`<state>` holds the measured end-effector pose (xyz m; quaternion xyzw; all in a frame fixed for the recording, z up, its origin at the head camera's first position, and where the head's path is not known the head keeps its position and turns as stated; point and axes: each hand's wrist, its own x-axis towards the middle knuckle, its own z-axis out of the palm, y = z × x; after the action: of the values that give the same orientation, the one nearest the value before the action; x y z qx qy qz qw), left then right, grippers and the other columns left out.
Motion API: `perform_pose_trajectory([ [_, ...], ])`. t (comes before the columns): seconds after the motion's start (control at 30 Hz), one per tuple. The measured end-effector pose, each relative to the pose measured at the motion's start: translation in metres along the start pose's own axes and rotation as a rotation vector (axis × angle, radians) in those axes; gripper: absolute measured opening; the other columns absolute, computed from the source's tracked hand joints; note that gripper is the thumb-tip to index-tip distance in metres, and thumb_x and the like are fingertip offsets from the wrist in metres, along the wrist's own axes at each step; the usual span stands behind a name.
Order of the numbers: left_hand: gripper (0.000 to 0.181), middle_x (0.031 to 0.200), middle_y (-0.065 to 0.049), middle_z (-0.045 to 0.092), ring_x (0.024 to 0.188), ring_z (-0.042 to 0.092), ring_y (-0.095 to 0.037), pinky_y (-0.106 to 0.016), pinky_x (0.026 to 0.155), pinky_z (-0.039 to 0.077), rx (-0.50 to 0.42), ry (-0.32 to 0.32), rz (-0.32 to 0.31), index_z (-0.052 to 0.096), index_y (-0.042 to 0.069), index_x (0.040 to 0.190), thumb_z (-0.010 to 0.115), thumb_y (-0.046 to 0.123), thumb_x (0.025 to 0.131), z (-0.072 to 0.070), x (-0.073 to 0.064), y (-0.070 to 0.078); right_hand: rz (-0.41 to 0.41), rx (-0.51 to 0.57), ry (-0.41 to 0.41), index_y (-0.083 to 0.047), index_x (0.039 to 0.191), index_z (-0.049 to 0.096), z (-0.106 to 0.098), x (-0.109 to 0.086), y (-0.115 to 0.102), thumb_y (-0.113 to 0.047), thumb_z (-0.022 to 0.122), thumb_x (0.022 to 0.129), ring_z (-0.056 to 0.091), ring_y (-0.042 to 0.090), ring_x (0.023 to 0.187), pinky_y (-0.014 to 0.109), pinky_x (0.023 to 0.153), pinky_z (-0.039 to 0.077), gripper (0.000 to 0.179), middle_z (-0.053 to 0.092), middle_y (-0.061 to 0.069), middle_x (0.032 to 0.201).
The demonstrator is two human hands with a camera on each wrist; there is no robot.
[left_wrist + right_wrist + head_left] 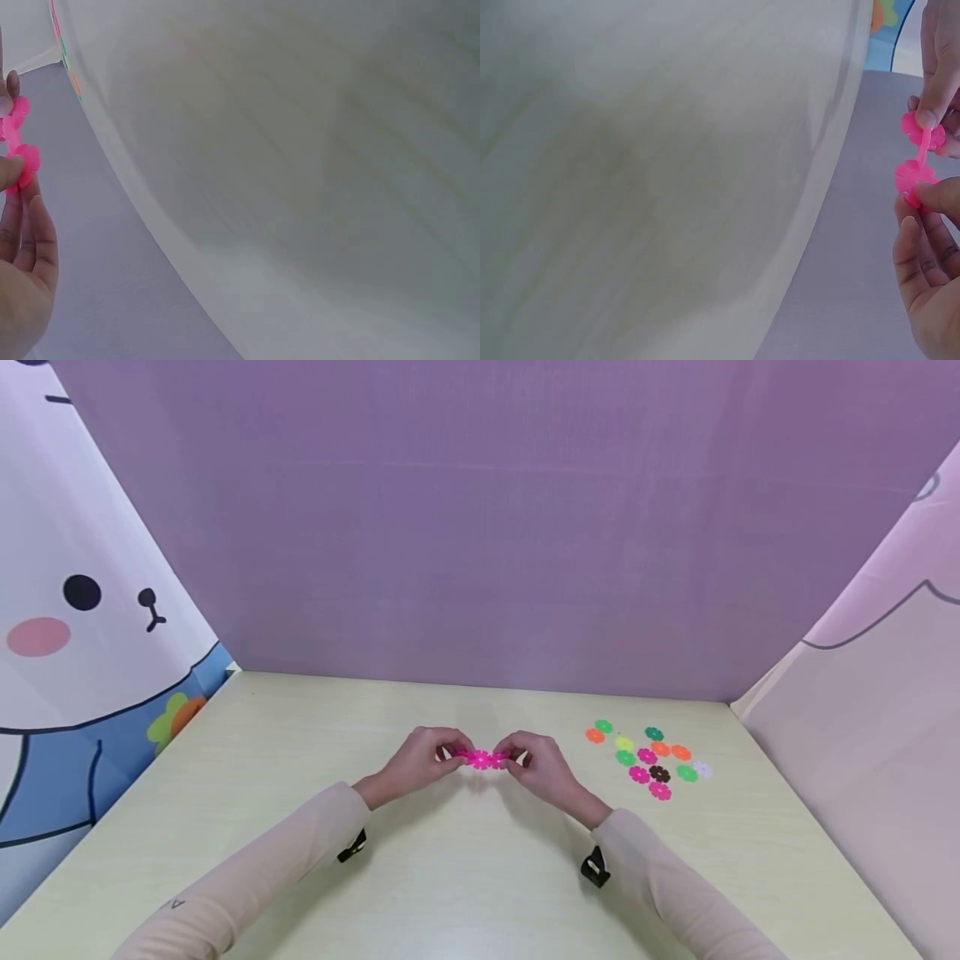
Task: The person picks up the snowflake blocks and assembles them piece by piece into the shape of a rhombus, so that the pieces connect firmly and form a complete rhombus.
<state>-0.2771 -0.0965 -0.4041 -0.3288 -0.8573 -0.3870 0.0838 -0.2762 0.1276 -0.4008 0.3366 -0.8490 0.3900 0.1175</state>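
A short chain of pink flower-shaped interlocking discs is held up over the middle of the table, its pieces slotted together at angles. My left hand pinches the left end disc between thumb and fingers. At the other end, my right hand pinches a disc the same way. The middle disc shows between both sets of fingertips. In the left wrist view, one pink disc sits under the left thumb. The right wrist view shows a pink disc at the right thumb tip; fingers partly hide both end discs.
Several loose flower discs lie on the table to the right, among them a brown disc, a white disc and a yellow disc. Behind the table stands a purple curtain, with printed cloth at both sides.
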Motion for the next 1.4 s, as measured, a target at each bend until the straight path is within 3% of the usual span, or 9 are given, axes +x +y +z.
perform_pose_trajectory([
  [0.57,0.013,0.083,0.002,0.069,0.068,0.060,-0.004,-0.020,0.058,0.050,-0.052,0.038,-0.005,0.068,0.013,0.090,0.068,0.006,0.080,0.0011,-0.0014,0.0018,-0.033,0.045,0.012,-0.002,0.085,0.067,-0.0035,-0.0019,-0.0046,0.011,0.063,0.075,0.060,0.010,0.064,0.019,0.054,0.049,0.016,0.068,0.006,0.075],
  [0.8,0.013,0.084,0.002,0.069,0.070,0.061,-0.004,-0.021,0.059,0.050,-0.065,0.048,-0.032,0.068,0.013,0.091,0.069,0.007,0.079,0.0019,0.0004,0.0052,0.011,0.066,0.034,-0.002,0.083,0.068,-0.0048,0.0001,-0.0041,0.011,0.064,0.075,0.058,0.008,0.062,0.019,0.056,0.051,0.016,0.068,0.006,0.072],
  [1.4,0.013,0.082,0.002,0.069,0.068,0.060,-0.004,-0.021,0.056,0.049,-0.038,0.065,-0.024,0.069,0.011,0.089,0.069,0.005,0.078,0.0017,0.0022,0.0099,-0.007,0.092,0.027,0.002,0.083,0.068,-0.0043,0.0013,-0.0068,0.015,0.061,0.073,0.058,0.009,0.061,0.019,0.055,0.051,0.018,0.067,0.009,0.072],
])
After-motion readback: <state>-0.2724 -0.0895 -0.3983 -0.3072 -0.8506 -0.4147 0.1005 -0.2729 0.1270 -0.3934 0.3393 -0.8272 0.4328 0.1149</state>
